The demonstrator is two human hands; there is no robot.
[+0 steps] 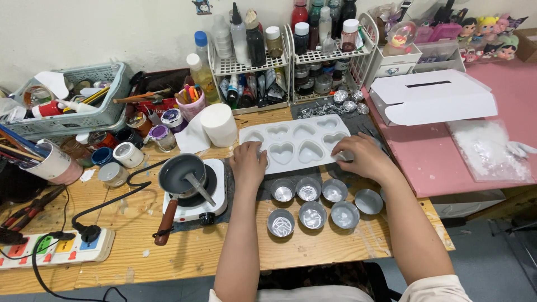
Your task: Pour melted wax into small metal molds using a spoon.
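A white silicone mould with several heart-shaped cavities (305, 134) lies on the wooden table. My left hand (249, 162) grips its near left corner. My right hand (363, 156) holds its near right edge. Just in front of the mould stand several small round metal cups (312, 215) in two rows, some with white material inside. To the left, a small dark saucepan (182, 176) with a wooden handle sits on a white electric hotplate (218, 193).
Wire racks of bottles (288, 53) line the back wall. A white roll (219, 124), paint jars (128, 155) and a cup of brushes (53, 162) crowd the left. A power strip (56, 249) lies front left. A white box (433, 98) and clear bag (486, 148) rest on the pink surface.
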